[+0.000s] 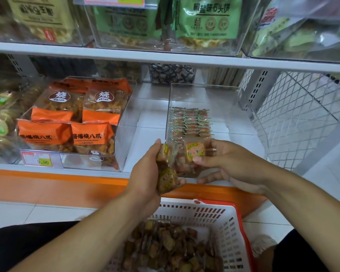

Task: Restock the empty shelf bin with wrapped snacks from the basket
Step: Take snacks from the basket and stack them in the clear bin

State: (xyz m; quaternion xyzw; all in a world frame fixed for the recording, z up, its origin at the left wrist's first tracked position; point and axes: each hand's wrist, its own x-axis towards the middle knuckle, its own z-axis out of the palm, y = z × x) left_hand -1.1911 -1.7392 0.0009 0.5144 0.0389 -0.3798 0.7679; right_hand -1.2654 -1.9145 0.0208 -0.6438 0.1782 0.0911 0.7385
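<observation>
A clear plastic shelf bin point(251, 122) stands on the lower shelf, with rows of small wrapped snacks point(190, 122) stacked along its left side. My left hand point(147, 173) grips a few wrapped snacks point(166, 178) just in front of the bin. My right hand point(224, 161) pinches one square wrapped snack point(193, 151) at the bin's front edge. Below them sits a white basket point(214, 213) with a red rim, holding several loose wrapped snacks point(169, 248).
A clear bin of orange snack bags point(67, 126) with a price tag point(36, 159) stands to the left. A shelf board point(165, 59) runs above with bins of green bags point(204, 18). A white wire mesh panel point(302, 114) closes the right side.
</observation>
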